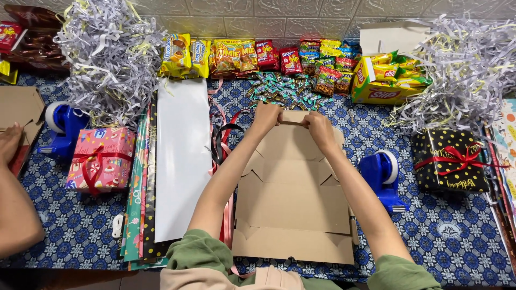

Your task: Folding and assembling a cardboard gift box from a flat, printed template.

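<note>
Cardboard box blank (293, 198) lies flat and unfolded on the table (80, 225), between a white sheet (183, 156) and a blue tape dispenser (382, 177). I see my left hand (267, 117) and right hand (318, 129) both closed on its far flap, pinching the top edge. Snack packets (258, 56) line the wall beyond; another person's hand (9, 142) rests at the left.

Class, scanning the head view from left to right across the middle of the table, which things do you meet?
Blue tape dispenser → pink gift box → white sheet → flat cardboard box → second blue tape dispenser → black dotted gift box.
</note>
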